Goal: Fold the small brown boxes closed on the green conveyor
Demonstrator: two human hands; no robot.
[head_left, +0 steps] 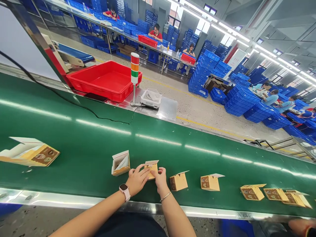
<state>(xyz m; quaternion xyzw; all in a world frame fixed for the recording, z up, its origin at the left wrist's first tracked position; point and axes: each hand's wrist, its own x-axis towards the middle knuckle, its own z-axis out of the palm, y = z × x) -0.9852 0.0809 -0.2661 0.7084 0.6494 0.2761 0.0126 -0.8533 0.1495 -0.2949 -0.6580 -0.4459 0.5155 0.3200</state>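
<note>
Conveyor belt (86, 168), green, runs across the head view, metal edge nearest the wearer. Both hands meet over one small carton (151, 167), near the middle of the belt's near half, its flap raised at the back. Left hand (137, 181), pale watch (124, 189) at wrist: fingers partly extended, laid across the carton. Right hand (160, 180), bracelet (165, 197) at wrist: thumb at the carton's face, fingers half curled by its right side. Carton held between the two; whether its base touches the belt, cannot tell.

Just left of the left hand, an open box (120, 164) with a pale packet inside. Far left, a larger-looking open box (41, 154). To the right, a brown-and-tan box (179, 182) nearest the right hand, then another (210, 182); three more farther along, overlapping in view.

Beyond the belt: red tray (103, 82), signal light (134, 67), white device (150, 99). Background: seated people, stacked blue crates (203, 70).
</note>
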